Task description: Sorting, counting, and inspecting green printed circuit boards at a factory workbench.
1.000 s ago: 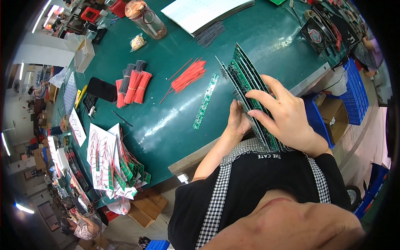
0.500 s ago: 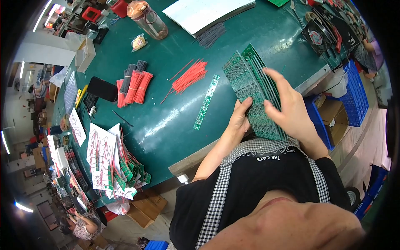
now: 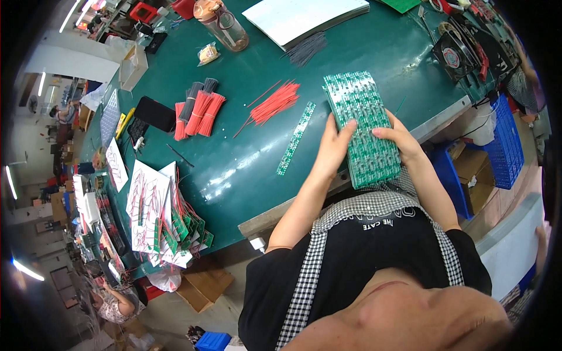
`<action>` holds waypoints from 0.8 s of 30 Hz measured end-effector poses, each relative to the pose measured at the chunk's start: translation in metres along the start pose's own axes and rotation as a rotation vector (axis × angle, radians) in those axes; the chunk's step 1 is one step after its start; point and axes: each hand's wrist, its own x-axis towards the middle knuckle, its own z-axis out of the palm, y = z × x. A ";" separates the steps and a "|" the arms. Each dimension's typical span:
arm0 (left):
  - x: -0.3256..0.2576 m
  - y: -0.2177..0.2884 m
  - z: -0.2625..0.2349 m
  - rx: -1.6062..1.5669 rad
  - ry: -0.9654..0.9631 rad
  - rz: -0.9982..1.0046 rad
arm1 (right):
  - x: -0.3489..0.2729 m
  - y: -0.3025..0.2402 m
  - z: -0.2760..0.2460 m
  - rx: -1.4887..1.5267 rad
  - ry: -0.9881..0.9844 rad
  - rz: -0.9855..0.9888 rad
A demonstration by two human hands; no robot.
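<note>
The stack of green boards (image 3: 364,126) lies flat at the near edge of the green desk (image 3: 246,164), its long side running away from the person and its near end jutting over the desk's rim toward the checked apron. It sits between both hands. The left hand (image 3: 335,147) presses against the stack's left edge, fingers curled up over the top face; the right hand (image 3: 401,140) closes on the right edge, its fingers laid across the top near the middle. So both hands grip the stack from opposite sides, palms facing each other with the boards clamped between them. Just left of the left hand, a narrow green strip (image 3: 296,138) lies loose on the desk, apart from the stack. Beyond the strip a loose sheaf of red wires (image 3: 274,104) fans out, and farther left lie tied bundles of red and grey wires (image 3: 198,108) beside a black phone (image 3: 154,113). At the desk's far side stand a bottle (image 3: 221,23) and a white pad (image 3: 304,16); a small fan (image 3: 452,55) sits to the right of the stack, well apart.
</note>
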 end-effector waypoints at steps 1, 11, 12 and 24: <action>-0.003 0.011 -0.004 0.038 0.036 0.030 | 0.002 0.001 -0.001 0.131 -0.028 0.072; -0.014 0.001 -0.077 1.568 0.390 0.277 | 0.007 0.012 0.002 0.214 0.004 -0.068; -0.014 0.002 -0.077 1.567 0.358 0.300 | 0.006 0.011 0.002 0.241 -0.011 -0.070; -0.005 0.038 -0.035 0.135 0.101 0.240 | 0.006 0.012 0.016 0.125 0.108 -0.219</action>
